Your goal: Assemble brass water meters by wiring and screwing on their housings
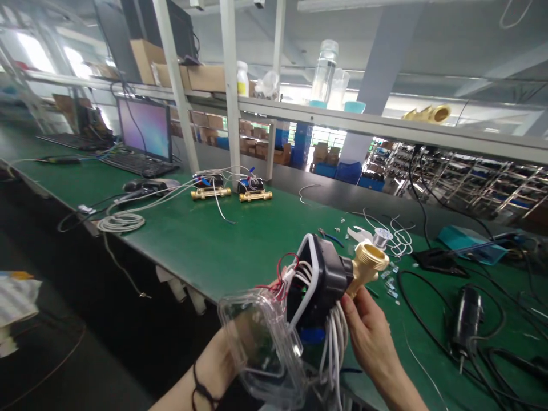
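I hold a brass water-meter body (369, 264) with a black housing (322, 279) in front of me above the green bench edge. My right hand (366, 332) grips the brass fitting and black housing from below, fingers closed. My left hand (222, 359) supports a clear plastic cover (262, 342), hinged open and joined to the housing by red and white wires (291, 274); its fingers are mostly hidden behind the cover. A bundle of white cables (336, 337) hangs down between my hands.
The green bench (240, 240) carries two more brass meters (210, 192) (256, 195) with wires, a laptop (145, 132), coiled white cable (122, 221), a solder spool (381, 235), black cables and a tool (467, 319) at the right. A shelf (385, 127) overhead holds bottles and boxes.
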A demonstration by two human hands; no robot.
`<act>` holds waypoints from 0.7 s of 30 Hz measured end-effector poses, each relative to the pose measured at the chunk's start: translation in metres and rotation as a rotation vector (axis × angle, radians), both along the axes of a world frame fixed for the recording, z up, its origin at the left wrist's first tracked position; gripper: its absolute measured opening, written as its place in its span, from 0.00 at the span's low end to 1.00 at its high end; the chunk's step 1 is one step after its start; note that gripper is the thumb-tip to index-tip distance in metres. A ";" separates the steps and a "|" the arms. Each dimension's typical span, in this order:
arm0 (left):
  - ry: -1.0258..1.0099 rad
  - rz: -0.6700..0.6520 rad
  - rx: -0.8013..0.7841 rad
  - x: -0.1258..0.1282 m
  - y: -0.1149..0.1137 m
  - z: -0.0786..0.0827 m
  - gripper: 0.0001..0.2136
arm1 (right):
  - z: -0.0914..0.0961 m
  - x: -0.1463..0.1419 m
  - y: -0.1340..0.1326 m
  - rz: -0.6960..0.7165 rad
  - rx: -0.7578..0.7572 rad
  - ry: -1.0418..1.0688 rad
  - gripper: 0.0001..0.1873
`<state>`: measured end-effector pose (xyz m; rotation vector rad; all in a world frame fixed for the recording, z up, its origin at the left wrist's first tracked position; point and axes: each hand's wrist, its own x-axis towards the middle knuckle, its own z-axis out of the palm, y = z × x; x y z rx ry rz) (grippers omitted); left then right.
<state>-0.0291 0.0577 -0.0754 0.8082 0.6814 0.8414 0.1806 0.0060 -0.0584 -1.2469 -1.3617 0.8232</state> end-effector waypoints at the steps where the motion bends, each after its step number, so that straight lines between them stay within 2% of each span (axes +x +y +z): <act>1: 0.004 -0.039 -0.027 -0.005 0.000 0.001 0.16 | 0.004 0.005 -0.001 -0.011 -0.010 -0.075 0.19; 3: 0.031 -0.156 -0.100 -0.015 0.000 0.004 0.20 | 0.012 0.015 -0.003 -0.031 -0.021 -0.196 0.19; 5: 0.064 -0.294 -0.154 -0.028 0.000 0.007 0.27 | 0.019 0.020 -0.003 -0.059 -0.026 -0.313 0.18; 7: 0.079 -0.381 -0.136 -0.041 -0.001 0.008 0.33 | 0.026 0.023 0.000 -0.089 -0.035 -0.442 0.16; 13: 0.064 -0.531 0.234 -0.063 0.000 0.003 0.33 | 0.037 0.024 0.015 -0.083 -0.030 -0.684 0.13; 15: 0.185 -0.504 0.349 -0.065 0.006 0.005 0.25 | 0.038 0.025 0.016 -0.093 -0.037 -0.700 0.14; 18: 0.399 -0.357 0.528 -0.068 0.025 0.014 0.12 | 0.039 0.027 0.015 -0.082 -0.032 -0.671 0.15; 21: 0.475 -0.265 0.735 -0.067 0.053 0.024 0.06 | 0.039 0.029 0.013 -0.051 0.043 -0.704 0.14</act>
